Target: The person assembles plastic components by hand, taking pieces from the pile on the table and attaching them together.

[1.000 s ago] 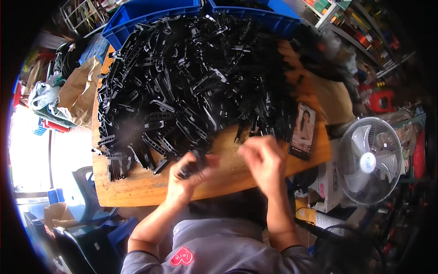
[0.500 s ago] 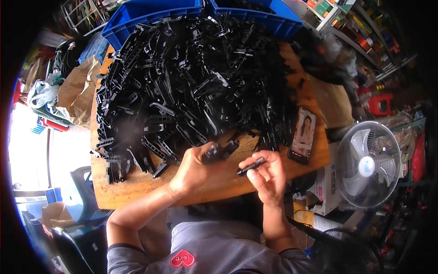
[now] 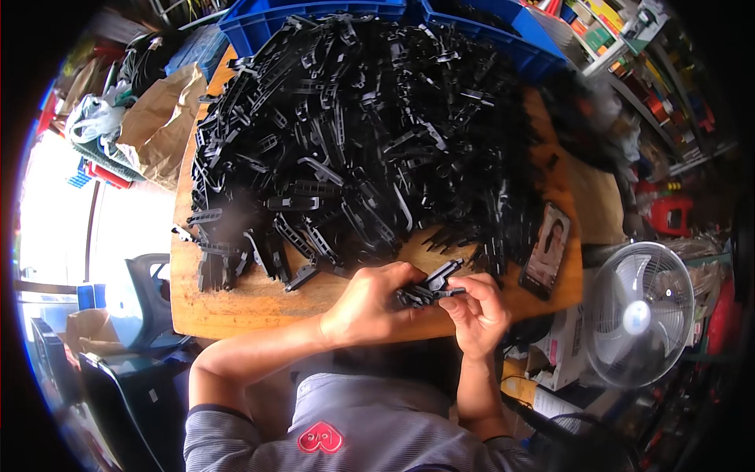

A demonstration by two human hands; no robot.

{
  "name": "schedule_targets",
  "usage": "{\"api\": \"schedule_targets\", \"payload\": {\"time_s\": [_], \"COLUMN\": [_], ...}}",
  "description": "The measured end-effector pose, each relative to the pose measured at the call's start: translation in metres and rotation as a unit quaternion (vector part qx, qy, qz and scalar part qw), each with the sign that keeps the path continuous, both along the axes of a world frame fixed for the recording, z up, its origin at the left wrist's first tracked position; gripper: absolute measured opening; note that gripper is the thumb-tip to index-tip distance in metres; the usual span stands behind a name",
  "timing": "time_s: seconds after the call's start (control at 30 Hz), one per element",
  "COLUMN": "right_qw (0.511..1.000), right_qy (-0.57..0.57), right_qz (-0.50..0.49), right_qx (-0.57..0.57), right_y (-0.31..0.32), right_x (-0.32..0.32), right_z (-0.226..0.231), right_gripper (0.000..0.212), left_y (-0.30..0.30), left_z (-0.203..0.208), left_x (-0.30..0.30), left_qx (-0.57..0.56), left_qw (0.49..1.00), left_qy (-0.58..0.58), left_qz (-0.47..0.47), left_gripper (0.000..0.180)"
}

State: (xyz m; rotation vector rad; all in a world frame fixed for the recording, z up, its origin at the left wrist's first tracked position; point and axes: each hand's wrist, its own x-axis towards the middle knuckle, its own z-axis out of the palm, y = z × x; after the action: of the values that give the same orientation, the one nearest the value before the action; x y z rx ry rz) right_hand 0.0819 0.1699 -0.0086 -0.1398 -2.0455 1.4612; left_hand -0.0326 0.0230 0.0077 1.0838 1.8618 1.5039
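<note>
Close to the table's near edge, my left hand [image 3: 370, 305] is closed round several black plastic parts [image 3: 425, 293], whose ends stick out to the right past the thumb. My right hand [image 3: 478, 313] meets it there, its thumb and fingertips pinching a slim black plastic piece [image 3: 451, 293] against that bunch. Where one part stops and the other starts is hard to make out. Beyond both hands spreads a big heap of similar long black plastic parts [image 3: 314, 169], some ribbed like a ladder.
The heap covers most of the wooden table [image 3: 228, 311]. A phone [image 3: 546, 250] showing a person lies at the right edge. Two blue bins [image 3: 314, 16] stand at the far side. To the right is a fan [image 3: 638, 316]; brown paper [image 3: 161, 126] sits left.
My hands have come together, and the right hand's piece now touches the parts in my left hand. The whole view has shifted, so table and heap sit higher and further right.
</note>
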Motion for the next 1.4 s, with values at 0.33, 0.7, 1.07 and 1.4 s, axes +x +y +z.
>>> {"api": "schedule_targets", "payload": {"time_s": [0.33,0.7,1.07,1.4], "right_qw": [0.999,0.994,0.990,0.996], "right_qy": [-0.007,0.001,-0.012,0.026], "right_qz": [-0.031,0.067,0.118,0.083], "right_qx": [0.004,-0.087,-0.079,-0.030], "right_y": [-0.006,-0.003,0.003,0.010], "right_x": [-0.001,-0.008,-0.007,-0.006], "right_z": [0.003,0.008,0.003,-0.002], "right_gripper": [0.027,0.046,0.040,0.037], "left_y": [-0.007,-0.007,-0.007,-0.001], "left_z": [-0.004,-0.004,-0.010,-0.007], "left_x": [0.003,0.000,0.003,-0.005], "left_qx": [-0.010,0.043,0.064,0.067], "left_qw": [0.993,0.994,0.994,0.996], "left_qy": [0.121,0.101,0.082,0.009], "left_qz": [0.002,-0.012,-0.022,-0.060], "left_gripper": [0.035,0.036,0.030,0.030]}}
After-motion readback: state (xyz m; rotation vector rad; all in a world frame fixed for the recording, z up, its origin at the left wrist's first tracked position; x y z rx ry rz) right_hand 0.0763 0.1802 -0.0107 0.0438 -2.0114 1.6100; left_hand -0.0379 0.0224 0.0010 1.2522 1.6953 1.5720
